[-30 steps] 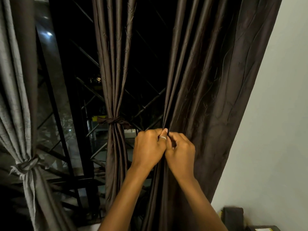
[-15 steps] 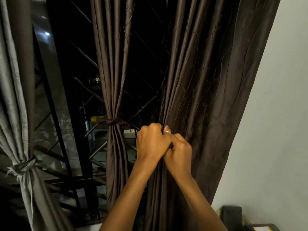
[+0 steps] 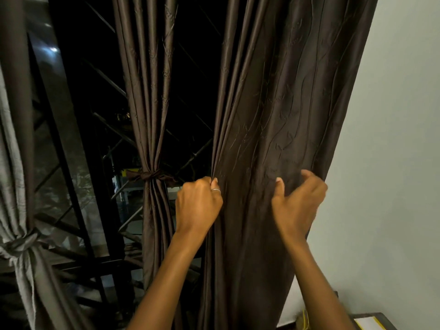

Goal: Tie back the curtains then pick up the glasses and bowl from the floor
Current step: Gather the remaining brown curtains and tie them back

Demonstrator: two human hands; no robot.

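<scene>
Far left: grey curtain, bunched and knotted at its waist, hanging in front of the window grille. Next over: narrow brown curtain, gathered tight, with a fabric tie wrapped round it at mid-height and dark glass behind. Left hand, ring on one finger: grip clamped on the pleated left edge of the wide brown curtain, folds bunched into the fist. That curtain is untied and hangs spread from the fist across to the wall on the right. Right hand: well apart from the left, against the same curtain near its right edge, thumb up, fingers curled toward the cloth. It's blurred, so can't tell whether its grip has any fabric in it. Bottom right corner: edge of a dark-rimmed worktop with something yellow on it.
</scene>
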